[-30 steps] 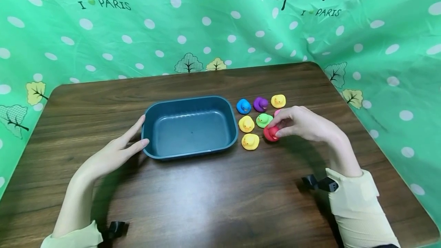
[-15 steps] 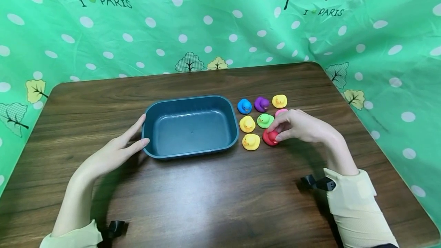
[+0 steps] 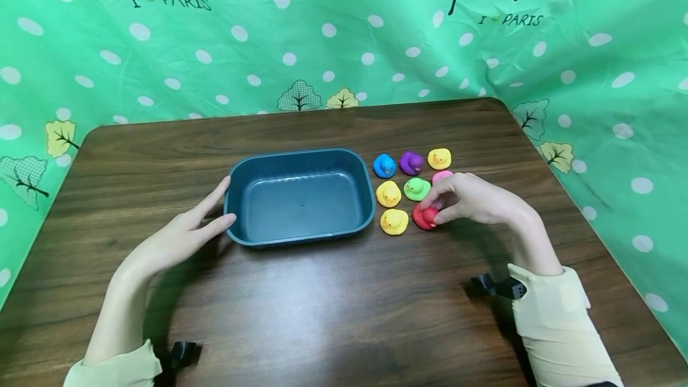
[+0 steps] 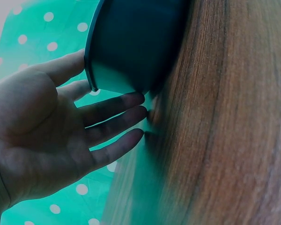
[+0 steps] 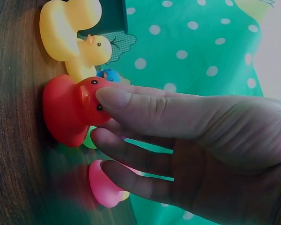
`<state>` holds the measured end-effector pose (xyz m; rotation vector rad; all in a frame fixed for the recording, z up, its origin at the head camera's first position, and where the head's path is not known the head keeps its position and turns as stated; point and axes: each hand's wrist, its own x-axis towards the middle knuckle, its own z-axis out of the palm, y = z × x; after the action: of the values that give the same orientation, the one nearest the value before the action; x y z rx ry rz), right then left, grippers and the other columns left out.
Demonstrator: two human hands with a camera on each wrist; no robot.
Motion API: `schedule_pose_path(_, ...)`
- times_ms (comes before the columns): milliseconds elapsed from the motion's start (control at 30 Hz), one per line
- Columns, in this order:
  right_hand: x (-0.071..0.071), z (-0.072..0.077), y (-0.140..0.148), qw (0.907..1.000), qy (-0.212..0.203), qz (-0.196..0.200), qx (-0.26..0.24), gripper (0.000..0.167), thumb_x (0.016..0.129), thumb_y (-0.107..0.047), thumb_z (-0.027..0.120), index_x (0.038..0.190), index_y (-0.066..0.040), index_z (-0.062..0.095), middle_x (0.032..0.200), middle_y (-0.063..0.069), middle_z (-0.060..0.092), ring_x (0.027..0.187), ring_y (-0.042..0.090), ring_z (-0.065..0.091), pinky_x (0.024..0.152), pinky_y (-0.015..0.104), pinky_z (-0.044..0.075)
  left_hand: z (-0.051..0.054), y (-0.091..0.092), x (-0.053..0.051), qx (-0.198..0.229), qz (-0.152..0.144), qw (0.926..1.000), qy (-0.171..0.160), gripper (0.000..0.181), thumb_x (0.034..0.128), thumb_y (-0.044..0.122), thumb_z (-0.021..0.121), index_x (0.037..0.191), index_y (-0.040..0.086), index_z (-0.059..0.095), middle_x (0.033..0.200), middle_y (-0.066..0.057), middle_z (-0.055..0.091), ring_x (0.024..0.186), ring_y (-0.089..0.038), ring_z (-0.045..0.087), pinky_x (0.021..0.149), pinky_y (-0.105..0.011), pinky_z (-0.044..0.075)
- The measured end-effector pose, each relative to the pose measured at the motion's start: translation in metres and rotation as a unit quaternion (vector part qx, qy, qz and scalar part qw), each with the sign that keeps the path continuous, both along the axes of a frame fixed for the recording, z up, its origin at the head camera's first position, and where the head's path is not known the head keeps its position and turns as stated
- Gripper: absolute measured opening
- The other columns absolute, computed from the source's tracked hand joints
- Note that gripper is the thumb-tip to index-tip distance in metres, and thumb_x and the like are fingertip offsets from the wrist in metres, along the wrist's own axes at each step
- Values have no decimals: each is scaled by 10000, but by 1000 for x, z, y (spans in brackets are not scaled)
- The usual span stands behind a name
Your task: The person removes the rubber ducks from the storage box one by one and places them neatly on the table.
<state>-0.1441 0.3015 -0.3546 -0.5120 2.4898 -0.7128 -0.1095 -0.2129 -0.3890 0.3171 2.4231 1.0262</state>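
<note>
A dark blue rectangular plastic bin [image 3: 301, 205] stands on the wooden table. At its left end, my left hand [image 3: 174, 240] touches the rim with thumb and index finger, fingers fairly straight; in the left wrist view the other fingers reach down beside the bin's wall [image 4: 136, 47]. My right hand [image 3: 478, 199] pinches the head of a red rubber duck [image 3: 422, 218] between thumb and fingers. That red duck [image 5: 63, 112] sits on the tabletop in the right wrist view. Around it are a green duck [image 3: 416, 189], a yellow duck [image 3: 394, 222] and a pink duck [image 3: 442, 176], partly hidden by the hand.
More ducks stand right of the bin: a blue duck [image 3: 384, 166], a purple duck [image 3: 411, 163], a yellow duck [image 3: 439, 159] at the back and another yellow duck [image 3: 389, 194] beside the bin. A green dotted cloth [image 3: 322, 40] hangs behind the table [image 3: 301, 303].
My right hand and the red duck have shifted very slightly toward the table's front, uncovering more of the pink duck. My left hand stays at the bin; the head view has shifted a little.
</note>
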Motion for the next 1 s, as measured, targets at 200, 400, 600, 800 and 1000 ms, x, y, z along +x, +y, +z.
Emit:
schedule_pose_path(200,1,6,2,9994,283,38,175,270,838,-184,860,1092,-143,779,1024,-18,741,917,113,685,814,250,583,1,2,-2,27,31,10000,3,707,1063,579,436,1574,573,-52,1750,-51,111,1588,-440,180,1157,-752,262)
schedule_pose_path(400,3,10,4,9976,649,-149,179,254,927,-264,781,1157,-158,772,1046,-39,757,914,126,667,793,242,563,0,1,-2,63,52,10000,23,708,1062,581,434,1576,570,-52,1752,-34,93,1593,-437,161,1164,-756,245)
schedule_pose_path(600,6,10,3,9936,966,-567,106,260,959,-296,746,1189,-176,762,1068,-33,758,943,149,663,805,223,554,-1,0,1,155,61,9999,9,709,1064,568,446,1581,567,-40,1751,-27,100,1598,-425,154,1167,-751,242)
schedule_pose_path(800,6,12,5,9851,1545,-749,-2,262,961,-319,741,1187,-187,762,1057,-28,753,946,118,651,825,167,521,-1,0,2,224,155,9996,-37,700,1056,577,459,1565,600,-22,1747,-19,128,1597,-415,172,1164,-746,254)
schedule_pose_path(1000,4,14,7,9809,1739,-862,-159,277,964,-310,737,1212,-187,751,1128,4,768,963,54,650,843,104,491,-3,1,1,285,180,9994,-9,706,1052,587,458,1570,595,-21,1740,-76,156,1601,-406,163,1171,-746,243)
